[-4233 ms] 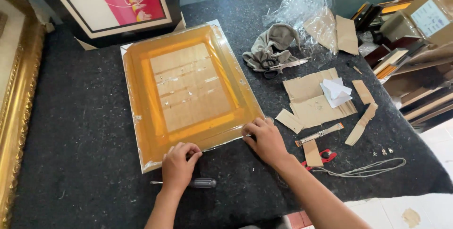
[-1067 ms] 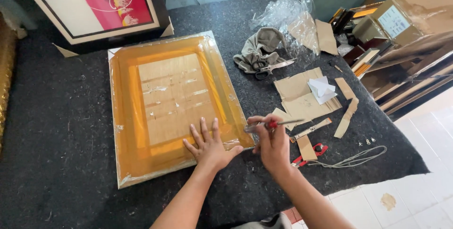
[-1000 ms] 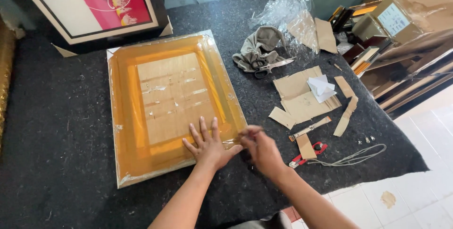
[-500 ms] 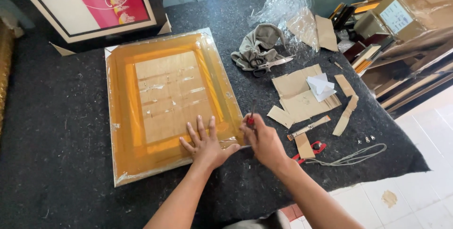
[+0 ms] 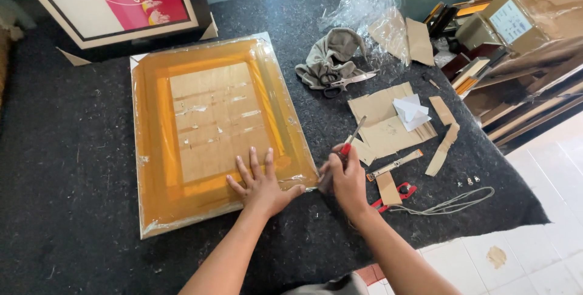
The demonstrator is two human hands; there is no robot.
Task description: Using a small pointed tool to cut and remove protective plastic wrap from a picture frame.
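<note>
The left hand (image 5: 262, 187) is laid flat, fingers spread, on the wrapped frame (image 5: 212, 128) at centre. A red-handled tool (image 5: 347, 144) is held in the right hand's (image 5: 346, 176) closed grip at the frame's lower right corner.

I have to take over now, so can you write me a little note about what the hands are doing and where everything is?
Left hand: flat on the plastic-wrapped orange frame, near its lower right corner.
Right hand: holding a red-handled cutter at that corner's edge.
Scissors lie on a grey cloth; cardboard scraps to the right.
Done: frame lies back up on the felt table.
Left: wrap is still on.
</note>
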